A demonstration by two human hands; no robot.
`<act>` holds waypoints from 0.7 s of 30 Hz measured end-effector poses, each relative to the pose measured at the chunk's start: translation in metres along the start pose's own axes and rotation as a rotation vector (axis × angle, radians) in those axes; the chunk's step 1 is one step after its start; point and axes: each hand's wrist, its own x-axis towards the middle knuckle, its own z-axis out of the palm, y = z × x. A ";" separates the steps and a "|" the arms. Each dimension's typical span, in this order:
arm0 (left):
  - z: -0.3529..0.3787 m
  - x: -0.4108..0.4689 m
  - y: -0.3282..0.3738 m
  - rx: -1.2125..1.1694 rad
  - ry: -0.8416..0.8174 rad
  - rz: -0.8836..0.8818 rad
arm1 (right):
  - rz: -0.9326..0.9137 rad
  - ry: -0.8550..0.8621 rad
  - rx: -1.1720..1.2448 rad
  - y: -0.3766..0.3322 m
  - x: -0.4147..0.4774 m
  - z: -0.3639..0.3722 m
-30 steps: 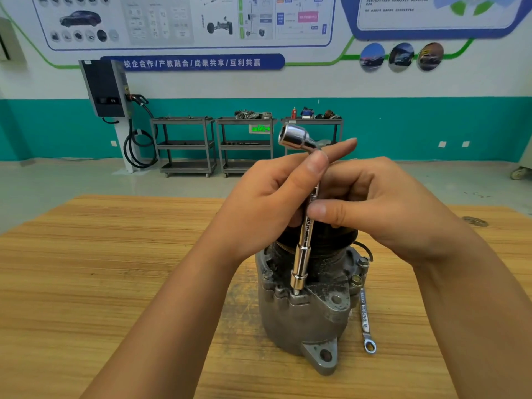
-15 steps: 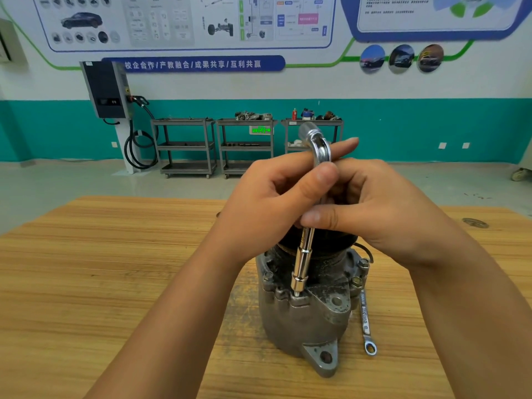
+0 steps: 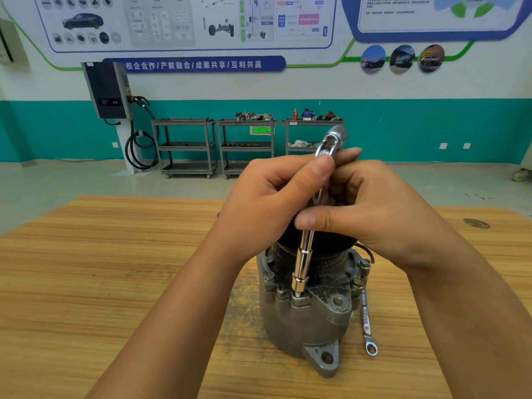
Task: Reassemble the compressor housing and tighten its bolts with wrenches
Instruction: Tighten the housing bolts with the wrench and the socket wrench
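The left grip (image 3: 267, 208) comes in from the lower left and pinches the upper bend of the wrench (image 3: 302, 266). Its thumb (image 3: 322, 168) presses on the near side and its forefinger lies straight behind the bend, while the other fingers are hidden behind the hand. The wrench is an L-shaped socket type and stands nearly upright, leaning slightly right. Its free socket end pokes up above both hands, and its lower socket sits on a bolt (image 3: 298, 295) on the near top edge of the compressor (image 3: 305, 321). The right grip (image 3: 383, 214) closes on the shaft lower down, with its thumb laid across the front and its fingers curled round the back. The two hands touch each other and hide the middle of the shaft and most of the dark pulley on top of the compressor.

The compressor stands on end in the middle of the wooden tabletop (image 3: 115, 283), with a mounting ear pointing toward the camera. More bolts (image 3: 364, 263) show along its right flange. Just right of it, a ring spanner (image 3: 366, 321) lies flat on the tabletop, its ring end nearest the camera.

Behind, from the left, a charger (image 3: 108, 90) with a looped cable hangs on the wall, and three carts (image 3: 187, 145) stand against the teal band.
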 end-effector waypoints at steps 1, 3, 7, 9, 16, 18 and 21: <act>-0.001 0.000 0.000 -0.003 0.005 -0.015 | -0.002 -0.002 0.011 0.000 0.000 0.000; -0.002 -0.001 0.000 -0.018 0.029 -0.051 | -0.003 -0.028 0.033 0.000 -0.002 -0.003; -0.003 -0.001 -0.002 -0.051 0.070 -0.118 | -0.005 -0.151 0.100 -0.004 -0.005 -0.009; -0.003 -0.001 -0.004 -0.007 0.059 -0.112 | 0.009 -0.176 0.125 -0.005 -0.005 -0.010; -0.002 -0.002 -0.005 -0.023 0.080 -0.110 | 0.001 -0.093 0.097 -0.002 -0.003 -0.007; -0.003 -0.003 -0.004 -0.006 0.063 -0.096 | 0.002 -0.067 0.082 0.000 -0.003 -0.006; -0.004 -0.003 -0.001 -0.001 0.030 -0.043 | -0.008 -0.047 0.047 0.001 -0.002 -0.005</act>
